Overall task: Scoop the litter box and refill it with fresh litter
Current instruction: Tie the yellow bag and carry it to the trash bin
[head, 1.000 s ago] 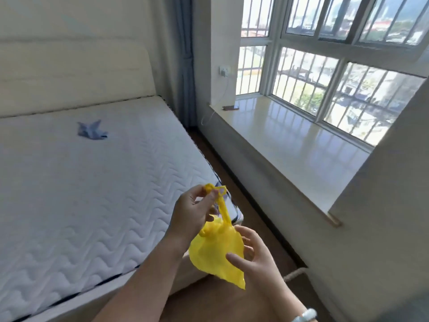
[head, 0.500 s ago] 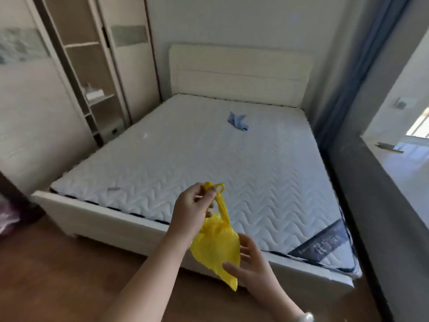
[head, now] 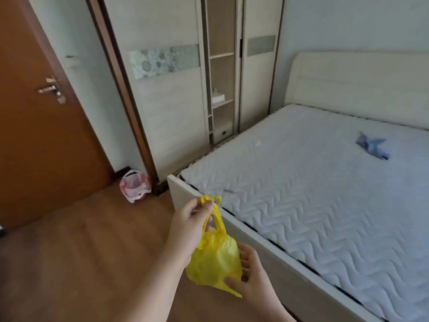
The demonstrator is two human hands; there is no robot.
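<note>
step (judged): carry tied waste to bin | left hand (head: 189, 225) pinches knotted handles of yellow bag (head: 214, 263), which hangs over floor (head: 81, 252) beside bed (head: 301, 205) | right hand (head: 254, 283) cups its underside, thumb pressing | tip: support bottom, knot up, drop into pink-lined bin (head: 134, 185) | litter box unseen

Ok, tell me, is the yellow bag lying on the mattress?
No, the left hand and right hand hold the yellow bag up, clear of the mattress.
</note>
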